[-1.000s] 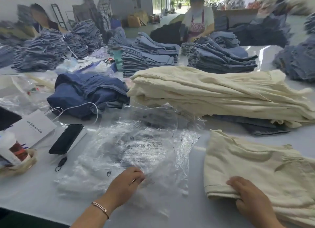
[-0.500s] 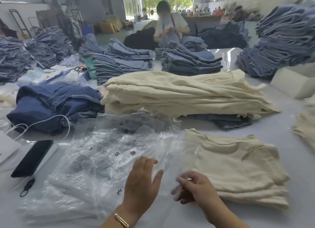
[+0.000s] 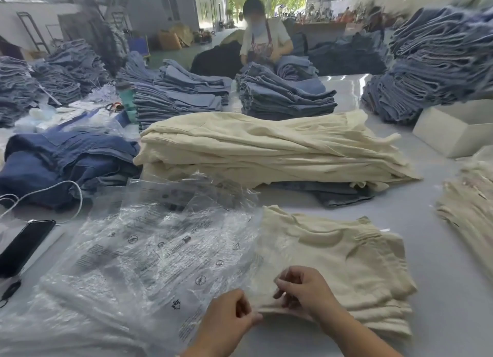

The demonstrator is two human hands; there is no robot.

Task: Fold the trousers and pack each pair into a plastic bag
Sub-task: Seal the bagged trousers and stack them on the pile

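I see a wide grey table (image 3: 400, 210) covered with clothing: stacks of blue jeans (image 3: 285, 100) fill the far half, and a long pile of cream trousers (image 3: 266, 146) lies across the middle. Nearer to me on the left, a loose heap of clear plastic bags (image 3: 128, 250) spreads over the tabletop, printed with small warning marks. The folded cream trousers (image 3: 346, 258) sit just right of that heap, close to the near edge. One plastic bag (image 3: 256, 271) drapes over their left side. My left hand (image 3: 226, 316) pinches the bag's edge with curled fingers, and my right hand (image 3: 304, 290) pinches the same edge just beside it. A black phone (image 3: 24, 244) rests at far left.
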